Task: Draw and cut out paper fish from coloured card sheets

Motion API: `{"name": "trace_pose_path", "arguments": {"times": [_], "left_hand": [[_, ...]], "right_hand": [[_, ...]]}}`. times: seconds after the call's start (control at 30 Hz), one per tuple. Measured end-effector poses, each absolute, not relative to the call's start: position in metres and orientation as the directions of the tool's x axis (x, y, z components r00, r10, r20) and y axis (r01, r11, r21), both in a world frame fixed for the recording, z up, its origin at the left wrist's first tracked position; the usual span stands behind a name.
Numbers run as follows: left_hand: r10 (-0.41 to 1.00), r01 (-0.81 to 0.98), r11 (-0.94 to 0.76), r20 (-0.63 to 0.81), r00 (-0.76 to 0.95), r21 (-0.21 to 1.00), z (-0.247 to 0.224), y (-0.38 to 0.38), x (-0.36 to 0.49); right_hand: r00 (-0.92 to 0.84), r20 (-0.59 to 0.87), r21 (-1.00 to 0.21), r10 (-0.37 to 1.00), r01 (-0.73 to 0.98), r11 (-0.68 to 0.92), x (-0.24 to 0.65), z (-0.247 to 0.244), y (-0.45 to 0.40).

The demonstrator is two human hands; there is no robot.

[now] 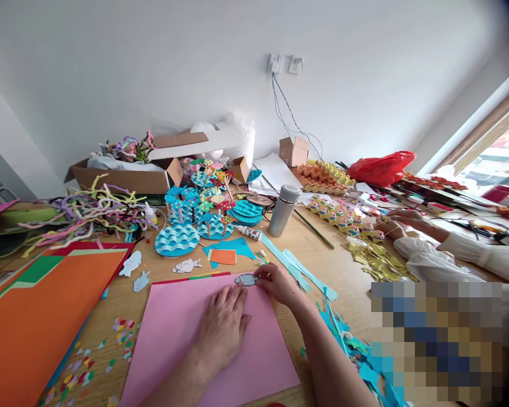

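Note:
A large pink paper sheet lies on the table before me, with edges of other colours showing along its top. Near its upper edge rests a small grey-blue paper fish cutout. My left hand lies flat on the sheet, fingers stretched out, its fingertips at the head end of the fish. With curled fingers my right hand pinches the tail end. Just beyond the sheet lies a white fish cutout; two more pale cutouts, one of them a rounded shape, are to its left.
Coloured paper sheets are stacked at left, near scattered confetti. Blue wavy paper discs, a glue bottle and a grey flask stand behind. Blue scraps lie at right, where another person's hands work.

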State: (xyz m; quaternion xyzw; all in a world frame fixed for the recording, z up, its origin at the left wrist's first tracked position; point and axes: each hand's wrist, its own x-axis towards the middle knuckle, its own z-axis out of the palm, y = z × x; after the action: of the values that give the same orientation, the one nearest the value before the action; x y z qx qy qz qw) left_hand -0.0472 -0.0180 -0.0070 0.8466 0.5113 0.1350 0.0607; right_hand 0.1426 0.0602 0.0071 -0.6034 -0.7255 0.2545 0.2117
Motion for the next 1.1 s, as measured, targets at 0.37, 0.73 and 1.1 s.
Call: {"name": "trace_pose_path", "arguments": {"times": [0.37, 0.73, 1.1], "left_hand": [[0.882, 0.851, -0.469, 0.168, 0.44, 0.237, -0.0098, -0.0173, -0.0464], [0.884, 0.852, -0.466, 0.167, 0.437, 0.237, -0.0083, -0.0177, -0.0464], [0.878, 0.853, -0.474, 0.188, 0.44, 0.22, -0.0098, -0.0174, -0.0466]], "right_hand": [[-0.142, -0.022, -0.683, 0.99, 0.725, 0.089, 0.1481, 0.0046, 0.0625], [-0.154, -0.024, -0.691, 0.988, 0.717, 0.095, 0.1472, 0.0005, 0.0636], [-0.166, 0.013, -0.657, 0.986, 0.742, 0.133, 0.1467, -0.0005, 0.0644]]}}
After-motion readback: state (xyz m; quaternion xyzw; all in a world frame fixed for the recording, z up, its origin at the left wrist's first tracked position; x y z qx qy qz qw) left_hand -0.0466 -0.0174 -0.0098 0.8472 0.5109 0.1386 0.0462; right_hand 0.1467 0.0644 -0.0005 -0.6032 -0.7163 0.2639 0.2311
